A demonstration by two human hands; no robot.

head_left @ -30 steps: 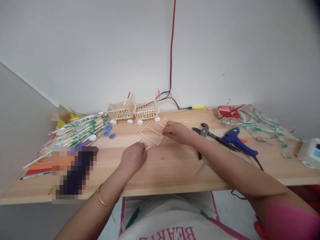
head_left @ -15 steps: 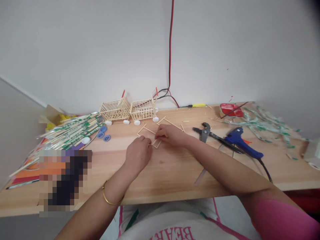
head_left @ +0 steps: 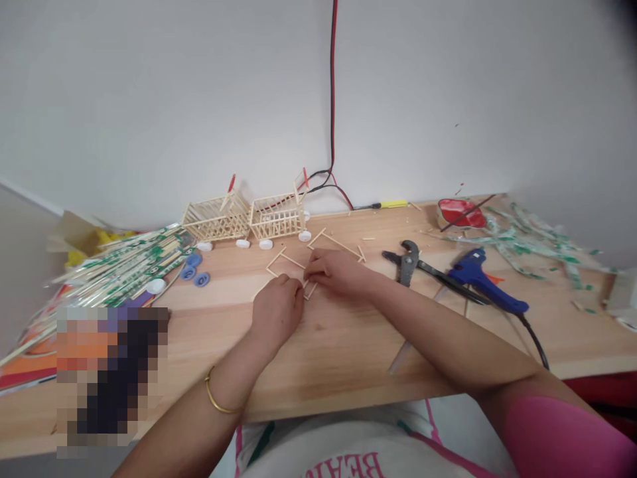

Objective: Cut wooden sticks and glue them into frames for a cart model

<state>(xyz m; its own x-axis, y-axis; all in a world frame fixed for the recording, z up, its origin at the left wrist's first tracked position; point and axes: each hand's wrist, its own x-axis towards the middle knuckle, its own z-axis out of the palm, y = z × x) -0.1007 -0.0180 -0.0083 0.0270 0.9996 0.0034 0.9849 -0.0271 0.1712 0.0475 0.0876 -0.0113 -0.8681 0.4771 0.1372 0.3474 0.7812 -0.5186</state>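
A flat frame of thin wooden sticks [head_left: 292, 259] lies on the table, partly covered by my hands. My left hand [head_left: 277, 307] is closed at its near left side, fingertips at a stick. My right hand [head_left: 338, 273] comes in from the right with thumb and fingers pinched on the frame close to the left fingertips. What exactly lies between the fingers is partly hidden. Just beyond my right hand is a second stick frame [head_left: 343, 243], with one side open. Two small stick carts [head_left: 216, 219] with white wheels stand behind, against the wall.
Wrapped wooden sticks [head_left: 129, 262] and blue wheels [head_left: 189, 272] lie on the left, near a blurred dark patch. To the right are a cutter [head_left: 408, 265], a blue glue gun [head_left: 490, 285] with a cord, a red-lined dish [head_left: 458, 212] and torn wrappers [head_left: 537, 245]. A yellow-handled tool [head_left: 393, 204] lies along the wall.
The view has shifted slightly, so the carts and sticks appear further left. Both hands stay at the stick frame, with fingertips only slightly moved.
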